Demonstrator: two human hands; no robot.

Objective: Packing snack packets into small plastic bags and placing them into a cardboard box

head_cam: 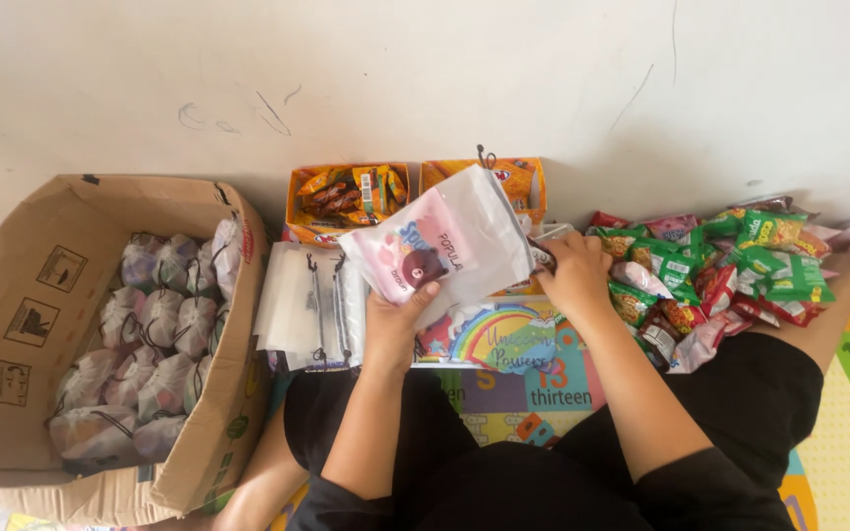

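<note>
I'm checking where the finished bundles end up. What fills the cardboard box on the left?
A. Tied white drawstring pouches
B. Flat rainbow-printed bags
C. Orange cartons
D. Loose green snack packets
A: the cardboard box is packed with small white pouches gathered shut by dark drawstrings, while the green snack packets lie in a pile on the mat at the far right.

A scuffed white wall (445,79) rises behind a colourful numbered play mat (843,433).
</note>
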